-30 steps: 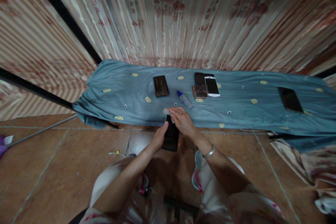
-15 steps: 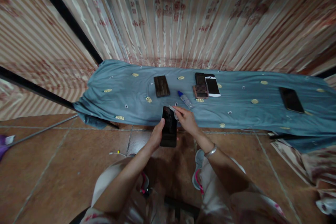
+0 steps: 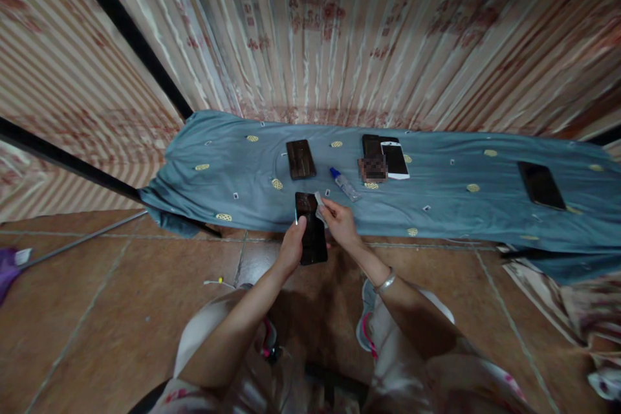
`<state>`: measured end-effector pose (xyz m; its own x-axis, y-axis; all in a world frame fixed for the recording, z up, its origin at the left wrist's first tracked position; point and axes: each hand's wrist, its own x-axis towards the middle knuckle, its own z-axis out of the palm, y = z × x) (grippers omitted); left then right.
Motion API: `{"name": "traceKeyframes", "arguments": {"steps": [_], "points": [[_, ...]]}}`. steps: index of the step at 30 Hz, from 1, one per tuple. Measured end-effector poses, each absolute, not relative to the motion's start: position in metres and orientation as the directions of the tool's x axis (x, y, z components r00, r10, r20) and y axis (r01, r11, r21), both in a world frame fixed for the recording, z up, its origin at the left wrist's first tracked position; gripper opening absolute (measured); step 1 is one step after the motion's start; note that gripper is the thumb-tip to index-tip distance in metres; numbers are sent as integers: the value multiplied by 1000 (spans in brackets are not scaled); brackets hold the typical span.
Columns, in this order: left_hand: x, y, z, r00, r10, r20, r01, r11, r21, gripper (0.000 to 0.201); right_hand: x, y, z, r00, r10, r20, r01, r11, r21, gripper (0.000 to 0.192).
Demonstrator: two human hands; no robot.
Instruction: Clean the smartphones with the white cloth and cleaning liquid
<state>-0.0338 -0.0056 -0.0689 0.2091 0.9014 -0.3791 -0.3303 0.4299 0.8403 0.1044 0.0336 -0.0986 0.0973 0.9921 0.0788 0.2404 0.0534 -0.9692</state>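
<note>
Left fingers (image 3: 301, 225) holding black phone (image 3: 314, 243), white label (image 3: 22, 257) unreadable

At centre, the handheld smartphone (image 3: 313, 236) is showing black, the small cloth (image 3: 319, 199) whitish. The table covering (image 3: 252, 171) across the middle is displaying blue-green with yellow oval motifs. The curtain (image 3: 310, 45) filling the top is bearing cream and reddish-brown stripes. The bottle (image 3: 346, 186) near centre is presenting a blue cap (image 3: 334, 173).

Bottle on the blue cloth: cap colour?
Blue cap on a clear-looking bottle; it shows best in the current head view.
</note>
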Motion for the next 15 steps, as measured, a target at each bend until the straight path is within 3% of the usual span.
{"name": "traceKeyframes", "arguments": {"steps": [7, 15], "points": [[-38, 4, -82, 52, 978, -203, -268, 209, 940, 58, 100, 22, -92, 41, 990, 138, 354, 115, -928, 38], [-38, 9, -87, 38, 982, -185, -367, 186, 912, 54, 95, 18, -89, -2, 981, 192, 440, 173, -881, 38]]}}
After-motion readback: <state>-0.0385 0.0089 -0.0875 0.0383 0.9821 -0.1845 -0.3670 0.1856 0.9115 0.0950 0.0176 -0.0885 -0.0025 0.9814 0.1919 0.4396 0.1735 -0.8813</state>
